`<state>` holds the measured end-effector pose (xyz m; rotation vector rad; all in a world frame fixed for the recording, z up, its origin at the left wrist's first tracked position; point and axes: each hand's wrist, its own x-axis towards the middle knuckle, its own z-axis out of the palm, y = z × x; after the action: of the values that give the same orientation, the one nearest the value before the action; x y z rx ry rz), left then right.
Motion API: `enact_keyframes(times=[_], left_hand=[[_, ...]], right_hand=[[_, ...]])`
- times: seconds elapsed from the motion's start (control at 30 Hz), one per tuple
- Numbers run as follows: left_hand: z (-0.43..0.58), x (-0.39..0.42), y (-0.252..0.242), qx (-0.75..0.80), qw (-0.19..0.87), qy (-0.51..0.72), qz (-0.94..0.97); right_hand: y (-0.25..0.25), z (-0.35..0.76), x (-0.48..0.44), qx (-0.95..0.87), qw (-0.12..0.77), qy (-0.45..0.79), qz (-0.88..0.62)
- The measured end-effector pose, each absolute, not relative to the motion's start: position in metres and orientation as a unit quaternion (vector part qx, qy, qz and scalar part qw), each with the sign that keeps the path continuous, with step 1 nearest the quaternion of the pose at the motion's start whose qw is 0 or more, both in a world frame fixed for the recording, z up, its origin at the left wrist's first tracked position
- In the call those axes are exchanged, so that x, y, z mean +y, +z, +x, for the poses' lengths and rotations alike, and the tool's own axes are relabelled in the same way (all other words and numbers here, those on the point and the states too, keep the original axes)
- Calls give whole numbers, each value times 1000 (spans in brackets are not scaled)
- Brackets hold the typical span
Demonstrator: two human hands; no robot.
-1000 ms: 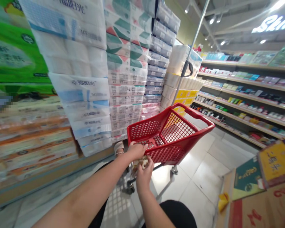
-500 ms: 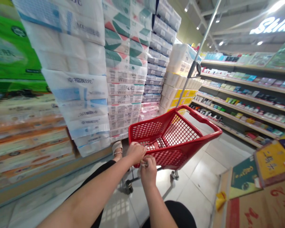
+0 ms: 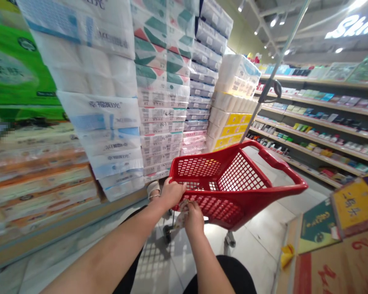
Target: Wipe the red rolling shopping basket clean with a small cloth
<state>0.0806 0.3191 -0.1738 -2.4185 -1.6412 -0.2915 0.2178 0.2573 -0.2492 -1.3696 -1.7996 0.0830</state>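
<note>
A red plastic shopping cart (image 3: 233, 200) with mesh walls and wheels stands before me, its basket holding nothing that I can see. My left hand (image 3: 173, 192) is closed over the near left corner of its rim. Just below that rim, my right hand (image 3: 194, 216) pinches a pale, crumpled, patterned cloth (image 3: 181, 217) that hangs down beside the cart wall. I cannot make out whether the cloth touches the cart.
Tall stacks of wrapped tissue packs (image 3: 110, 110) line the left. Shelves of small boxed goods (image 3: 319, 118) run along the right. Cartons (image 3: 337, 253) sit at the lower right. A grey pole (image 3: 272, 73) rises from the cart's far end. My shoe (image 3: 153, 190) is near its wheels.
The cart has shifted to the right in view, its pole too. My left hand now wraps the rim corner. The cloth under my right hand hangs lower and shows more.
</note>
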Motion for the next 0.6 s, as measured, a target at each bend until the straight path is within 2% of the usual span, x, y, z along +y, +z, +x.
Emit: enact_keyframes(times=[0.13, 0.33, 0.47, 0.6], left_hand=[[85, 316, -170, -591, 93, -133, -790], [84, 320, -171, -588, 82, -143, -792], [83, 321, -175, -563, 86, -119, -814], [87, 317, -169, -575, 68, -120, -807]], right_hand=[[-238, 225, 253, -717, 455, -19, -528], [-241, 232, 259, -703, 382, 14, -599], [-241, 229, 260, -721, 438, 0, -536], [-239, 234, 260, -704, 465, 7, -537]])
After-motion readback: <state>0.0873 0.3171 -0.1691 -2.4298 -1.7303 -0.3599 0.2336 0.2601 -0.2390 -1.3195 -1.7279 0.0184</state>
